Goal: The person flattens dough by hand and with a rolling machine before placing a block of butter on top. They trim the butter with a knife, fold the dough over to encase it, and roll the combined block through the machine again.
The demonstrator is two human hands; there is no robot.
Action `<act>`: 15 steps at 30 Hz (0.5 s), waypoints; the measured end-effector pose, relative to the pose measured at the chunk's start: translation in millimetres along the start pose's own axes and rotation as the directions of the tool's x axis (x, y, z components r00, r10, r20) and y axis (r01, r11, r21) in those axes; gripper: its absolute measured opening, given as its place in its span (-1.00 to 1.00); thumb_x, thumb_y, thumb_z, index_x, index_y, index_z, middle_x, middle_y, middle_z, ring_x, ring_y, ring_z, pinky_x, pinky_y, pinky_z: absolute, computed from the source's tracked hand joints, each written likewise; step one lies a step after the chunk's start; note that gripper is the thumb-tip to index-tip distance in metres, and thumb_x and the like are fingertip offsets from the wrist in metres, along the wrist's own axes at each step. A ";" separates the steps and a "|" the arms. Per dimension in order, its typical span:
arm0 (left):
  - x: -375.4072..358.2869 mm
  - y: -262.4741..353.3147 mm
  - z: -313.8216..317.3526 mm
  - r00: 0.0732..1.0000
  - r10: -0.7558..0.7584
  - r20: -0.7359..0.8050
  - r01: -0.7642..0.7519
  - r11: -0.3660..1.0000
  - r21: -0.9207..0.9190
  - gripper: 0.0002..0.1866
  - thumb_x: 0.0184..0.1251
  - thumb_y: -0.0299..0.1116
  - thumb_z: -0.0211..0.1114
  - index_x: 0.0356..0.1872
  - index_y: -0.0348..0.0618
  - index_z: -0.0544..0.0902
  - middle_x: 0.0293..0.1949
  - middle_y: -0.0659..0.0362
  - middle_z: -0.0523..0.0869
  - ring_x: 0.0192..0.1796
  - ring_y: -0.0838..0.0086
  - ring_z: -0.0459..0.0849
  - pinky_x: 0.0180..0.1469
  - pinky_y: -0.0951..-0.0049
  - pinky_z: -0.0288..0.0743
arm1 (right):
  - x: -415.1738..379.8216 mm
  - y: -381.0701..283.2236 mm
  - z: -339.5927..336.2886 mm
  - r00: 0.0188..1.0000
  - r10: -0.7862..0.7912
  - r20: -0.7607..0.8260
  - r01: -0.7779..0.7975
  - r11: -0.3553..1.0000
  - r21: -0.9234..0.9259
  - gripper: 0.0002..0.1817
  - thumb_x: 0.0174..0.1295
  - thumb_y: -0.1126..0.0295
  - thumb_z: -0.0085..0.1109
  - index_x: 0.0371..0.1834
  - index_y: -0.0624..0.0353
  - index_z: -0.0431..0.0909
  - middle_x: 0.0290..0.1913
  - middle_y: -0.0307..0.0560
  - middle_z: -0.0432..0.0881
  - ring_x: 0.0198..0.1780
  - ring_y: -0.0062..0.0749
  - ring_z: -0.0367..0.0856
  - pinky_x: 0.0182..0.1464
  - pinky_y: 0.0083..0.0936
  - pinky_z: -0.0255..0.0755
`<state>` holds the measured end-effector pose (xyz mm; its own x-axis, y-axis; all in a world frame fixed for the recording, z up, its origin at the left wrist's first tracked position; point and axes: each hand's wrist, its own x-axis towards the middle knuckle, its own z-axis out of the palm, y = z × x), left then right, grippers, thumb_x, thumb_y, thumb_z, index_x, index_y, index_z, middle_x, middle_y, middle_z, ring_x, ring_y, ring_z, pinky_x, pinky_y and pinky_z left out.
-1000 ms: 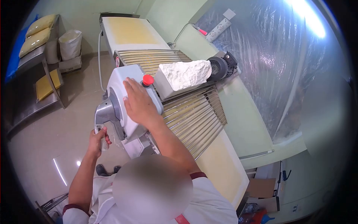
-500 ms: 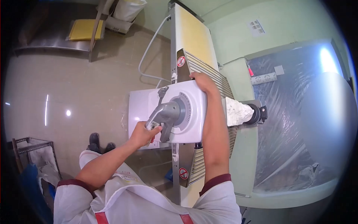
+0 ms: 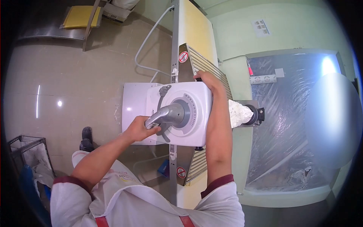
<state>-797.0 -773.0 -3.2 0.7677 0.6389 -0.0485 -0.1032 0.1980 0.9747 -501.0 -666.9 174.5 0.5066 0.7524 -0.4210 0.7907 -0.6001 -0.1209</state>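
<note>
A dough sheeter with a white head (image 3: 198,128) stands in front of me. My left hand (image 3: 139,128) is closed around the grey lever handle (image 3: 164,116), which comes off a numbered dial (image 3: 191,113) on top of the head. Over the far edge of the head reaches my right hand (image 3: 208,80), fingers curled at a small black knob (image 3: 198,79); its thumb is hidden. A slatted metal guard (image 3: 208,62) lies just beyond that hand. Right of my right forearm sits a flour-white, bag-like thing (image 3: 239,113) beside a round black fitting (image 3: 252,114).
The sheeter's pale belt (image 3: 196,26) stretches away at the top. A grey bent rail (image 3: 140,49) juts out on the left. Yellow sheets (image 3: 78,17) lie on a metal shelf, and a dark rack (image 3: 28,140) stands lower left. Plastic film (image 3: 280,151) covers a panel at right.
The lever handle has swung slightly upward in view with my left hand on it. My right hand's fingers have shifted to the black knob. The whole view has moved a little.
</note>
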 end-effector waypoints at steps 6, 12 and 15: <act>-4.8 15.6 0.1 0.987 -0.163 -0.004 0.162 0.982 -0.098 -0.71 0.16 -0.26 0.47 -0.23 -0.26 0.66 -0.55 0.29 0.61 -0.56 0.61 0.48 -0.44 0.49 0.42 | -15.5 -9.8 2.8 0.942 -0.207 -0.265 0.194 0.978 -0.074 -0.48 0.27 0.04 -0.09 -0.19 0.33 0.66 -0.04 0.33 0.64 0.07 0.13 0.57 0.17 -0.20 0.33; 8.0 10.7 14.0 0.990 -0.044 -0.135 0.043 0.999 -0.017 -0.66 0.17 -0.17 0.46 -0.28 -0.28 0.66 -0.56 0.21 0.63 -0.55 0.58 0.54 -0.44 0.46 0.45 | -83.3 -10.0 21.8 0.765 -0.391 -0.512 0.477 0.878 0.041 -0.57 0.31 0.17 0.12 0.10 0.27 0.56 0.07 0.20 0.62 0.18 0.03 0.55 0.27 -0.28 0.34; 9.4 8.3 17.5 0.987 -0.027 -0.156 0.022 0.999 -0.031 -0.65 0.18 -0.17 0.44 -0.32 -0.31 0.64 -0.56 0.21 0.62 -0.55 0.57 0.55 -0.44 0.47 0.46 | -118.4 15.4 57.2 0.592 -0.531 -0.606 0.635 0.770 -0.055 -0.56 0.26 0.33 0.19 0.19 0.24 0.47 0.30 0.21 0.42 0.36 0.02 0.35 0.42 -0.29 0.16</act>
<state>-779.5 -778.4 8.2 0.6621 0.7416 -0.1082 -0.1058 0.2353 0.9661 -568.5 -780.7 171.2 0.0881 0.9287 0.3603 0.9498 0.0308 -0.3115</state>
